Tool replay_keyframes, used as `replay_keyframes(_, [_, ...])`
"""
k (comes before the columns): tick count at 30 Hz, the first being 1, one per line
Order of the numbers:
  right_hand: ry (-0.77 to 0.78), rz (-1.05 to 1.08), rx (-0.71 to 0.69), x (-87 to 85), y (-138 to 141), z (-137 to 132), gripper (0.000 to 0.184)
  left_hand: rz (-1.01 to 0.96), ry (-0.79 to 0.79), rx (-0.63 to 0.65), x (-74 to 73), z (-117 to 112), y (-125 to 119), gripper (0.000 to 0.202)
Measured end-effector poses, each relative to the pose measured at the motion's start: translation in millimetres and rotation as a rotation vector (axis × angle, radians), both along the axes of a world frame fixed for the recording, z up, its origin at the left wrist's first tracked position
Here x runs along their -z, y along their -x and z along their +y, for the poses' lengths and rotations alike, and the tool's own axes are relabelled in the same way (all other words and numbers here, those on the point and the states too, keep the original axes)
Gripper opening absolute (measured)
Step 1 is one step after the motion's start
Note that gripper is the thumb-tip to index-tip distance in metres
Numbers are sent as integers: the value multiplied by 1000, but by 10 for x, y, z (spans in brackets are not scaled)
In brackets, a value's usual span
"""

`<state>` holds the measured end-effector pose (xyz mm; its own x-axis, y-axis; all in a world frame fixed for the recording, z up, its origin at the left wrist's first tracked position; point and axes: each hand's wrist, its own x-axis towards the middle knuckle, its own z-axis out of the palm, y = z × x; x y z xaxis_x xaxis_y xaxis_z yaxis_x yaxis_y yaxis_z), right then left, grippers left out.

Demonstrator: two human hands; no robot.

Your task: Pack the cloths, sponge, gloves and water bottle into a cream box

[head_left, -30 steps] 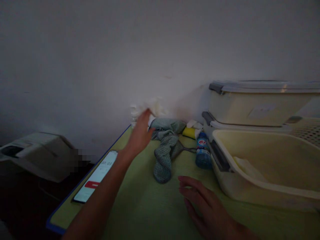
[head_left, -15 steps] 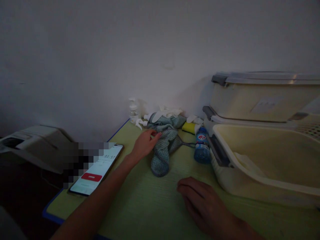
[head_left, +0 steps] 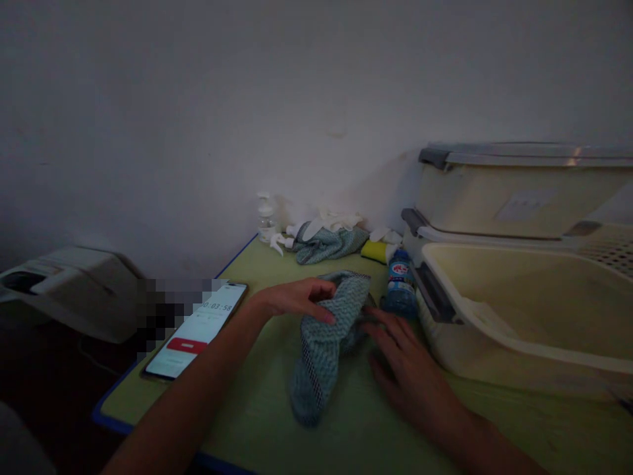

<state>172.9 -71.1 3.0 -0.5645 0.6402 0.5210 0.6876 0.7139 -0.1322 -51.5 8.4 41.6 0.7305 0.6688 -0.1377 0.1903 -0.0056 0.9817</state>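
Note:
A grey-green woven cleaning cloth point(head_left: 324, 349) with a checked edge hangs crumpled over the middle of the table, its lower end drooping toward me. My left hand point(head_left: 309, 298) grips its upper part between thumb and fingers. At the cloth's right side is my right hand point(head_left: 395, 353), fingers stretched out and a little apart, the tips touching or just beside the fabric. Farther back lies a second similar cloth point(head_left: 329, 244) with white gloves point(head_left: 336, 222) on top. A blue-labelled bottle point(head_left: 400, 287) stands just beyond my right hand.
A yellow sponge point(head_left: 374, 251), a clear pump bottle point(head_left: 266, 221) and a white spray head point(head_left: 281, 243) sit near the wall. Cream bins point(head_left: 494, 359) occupy the right side. A phone point(head_left: 195, 336) showing a timer lies at the table's left edge. A white appliance point(head_left: 79, 290) is farther left.
My left hand has taken the front cloth off the pile and brought it toward me, lifting it. My right hand has moved forward to the cloth, its fingers uncurling.

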Motion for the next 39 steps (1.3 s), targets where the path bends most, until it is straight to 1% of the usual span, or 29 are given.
replay_keyframes(2, [0, -41, -25, 1, -6, 25, 37, -46, 105, 27, -14, -32, -7, 37])
replay_keyframes(5, [73, -69, -58, -13, 0, 34, 36, -36, 190, -1, -33, -63, 4, 37])
replay_keyframes(7, [144, -88, -95, -39, 11, 20, 29, -30, 184, -45, -74, -60, 61, 35])
replay_keyframes(8, [168, -102, -121, -56, 16, 8, 24, -22, 146, -102, -101, -48, 106, 32])
replay_keyframes(9, [185, -121, -150, -75, 20, -7, 17, 9, 71, -207, -131, -28, 161, 28])
replay_keyframes(11, [188, -155, -208, -110, 22, -41, 8, 135, -148, -518, -179, 31, 282, 22])
replay_keyframes(13, [176, -183, -249, -134, 16, -74, 14, 284, -348, -818, -192, 96, 399, 19])
replay_keyframes(14, [178, -199, -271, -141, 10, -90, 16, 341, -414, -927, -184, 123, 447, 21])
replay_keyframes(16, [197, -249, -308, -149, -6, -120, 18, 405, -500, -1069, -145, 154, 514, 28])
replay_keyframes(18, [240, -304, -340, -154, -23, -152, 19, 529, -681, -1171, -103, 155, 532, 34])
replay_keyframes(19, [267, -323, -354, -159, -30, -170, 19, 601, -791, -1189, -88, 148, 520, 35])
replay_keyframes(21, [333, -327, -386, -176, -38, -208, 19, 691, -974, -1158, -73, 127, 447, 29])
replay_keyframes(22, [367, -315, -399, -187, -37, -229, 18, 681, -1015, -1101, -70, 114, 386, 24])
replay_keyframes(24, [422, -275, -428, -206, -23, -265, 13, 577, -1002, -940, -56, 77, 225, 14])
replay_keyframes(25, [439, -252, -458, -210, -12, -279, 12, 523, -980, -828, -37, 52, 131, 11])
replay_keyframes(27, [443, -194, -494, -199, 10, -287, 13, 481, -958, -672, 33, -11, -60, 10])
replay_keyframes(28, [421, -142, -485, -184, 16, -278, 15, 470, -954, -587, 85, -46, -148, 9])
replay_keyframes(29, [384, -73, -446, -163, 17, -258, 18, 471, -954, -487, 146, -79, -224, 13])
replay_keyframes(31, [292, 87, -263, -113, 1, -187, 22, 527, -962, -391, 280, -131, -333, 25])
replay_keyframes(33, [226, 157, -69, -59, -30, -91, 23, 628, -967, -366, 401, -159, -387, 37])
replay_keyframes(35, [201, 80, 65, -10, -57, -5, 23, 724, -956, -370, 477, -169, -405, 44])
replay_keyframes(37, [216, -26, 105, 25, -62, 38, 29, 791, -938, -373, 497, -175, -412, 49])
replay_keyframes(39, [271, -49, 57, 38, -42, 31, 41, 833, -920, -361, 475, -185, -420, 51])
